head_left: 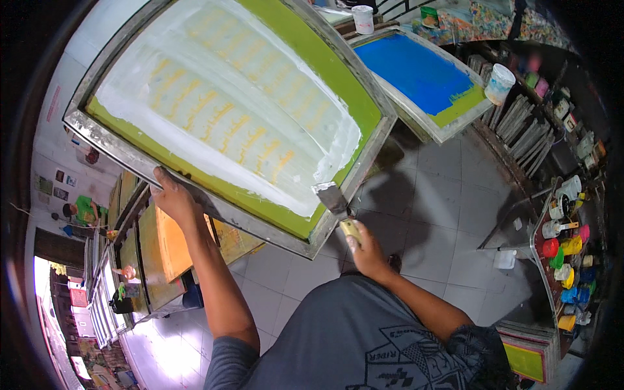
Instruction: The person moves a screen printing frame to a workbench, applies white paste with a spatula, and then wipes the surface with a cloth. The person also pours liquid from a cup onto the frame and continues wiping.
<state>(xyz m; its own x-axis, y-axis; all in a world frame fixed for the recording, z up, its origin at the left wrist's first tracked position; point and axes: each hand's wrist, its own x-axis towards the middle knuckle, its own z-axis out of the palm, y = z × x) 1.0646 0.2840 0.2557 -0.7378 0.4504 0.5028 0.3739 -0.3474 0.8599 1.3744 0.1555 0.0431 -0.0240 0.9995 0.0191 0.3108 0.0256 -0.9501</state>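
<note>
A large screen printing frame (260, 238) with a metal rim and green mesh tilts in front of me. White ink (149, 114) coats most of its mesh, and rows of yellow marks show through the thinner middle. My left hand (174, 195) grips the rim along the lower left side. In my right hand (369, 250) is the yellowish handle of a scraper (335, 200). Its metal blade carries white ink and lies at the lower right corner of the coated area, over the green border. Whether the blade touches the mesh I cannot tell.
Behind stands another screen frame (416, 68) with blue ink. White tubs (499, 83) sit near it. Colourful ink pots (572, 246) crowd a shelf at the right. At left is a long table (146, 260) with an orange panel. A person in green (86, 209) is far left. Tiles (435, 227) cover the floor.
</note>
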